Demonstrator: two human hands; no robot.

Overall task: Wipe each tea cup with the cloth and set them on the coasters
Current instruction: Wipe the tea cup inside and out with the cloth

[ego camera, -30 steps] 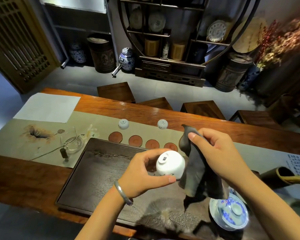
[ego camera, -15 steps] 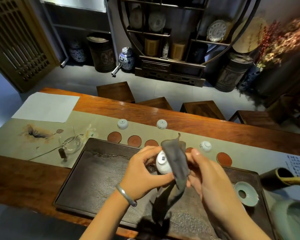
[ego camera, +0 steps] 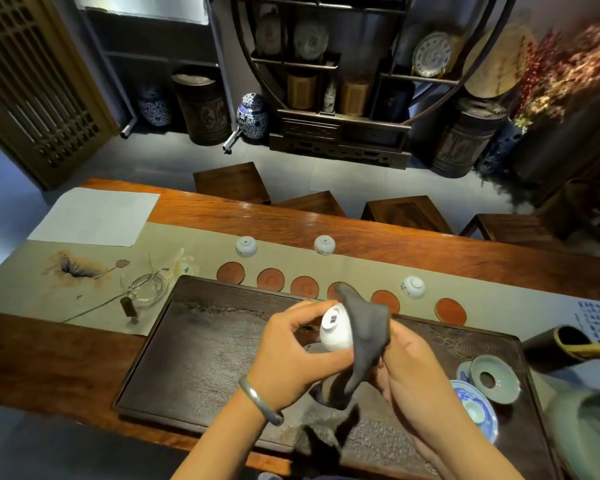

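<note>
While the left hand (ego camera: 288,358) curls its fingers (ego camera: 303,311) and thumb round a white tea cup (ego camera: 336,329), holding it bottom-up above the dark tray (ego camera: 194,348), the right hand (ego camera: 409,372) grips a dark grey cloth (ego camera: 364,337) that lies against the cup's right side and hangs down toward the tray. A silver bangle (ego camera: 258,400) sits on the left wrist.

On the tray's right end, just right of the right hand, stand a blue-and-white lidded bowl (ego camera: 477,408) and a pale green ring-shaped dish (ego camera: 494,379). Off the tray's right edge lies a dark tube (ego camera: 551,348) on its side.

Beyond the tray's far edge, on the olive runner (ego camera: 32,282), a row of six round reddish coasters (ego camera: 271,279) runs from left to right; the fourth is partly hidden by the cloth, and all six that show carry nothing. One upturned cup (ego camera: 413,286) sits on the runner between the last two coasters, slightly beyond them. Two more upturned cups (ego camera: 246,246) (ego camera: 324,244) stand further back on the runner, past the row. Left of the tray's far corner rests a glass pitcher (ego camera: 146,289).

A sheet of white paper (ego camera: 97,216) lies on the wooden worktop (ego camera: 395,233) beyond the runner's left end. Four wooden stools (ego camera: 231,181) stand behind the worktop, and further back a round-framed shelf (ego camera: 343,64) holds plates and jars.
</note>
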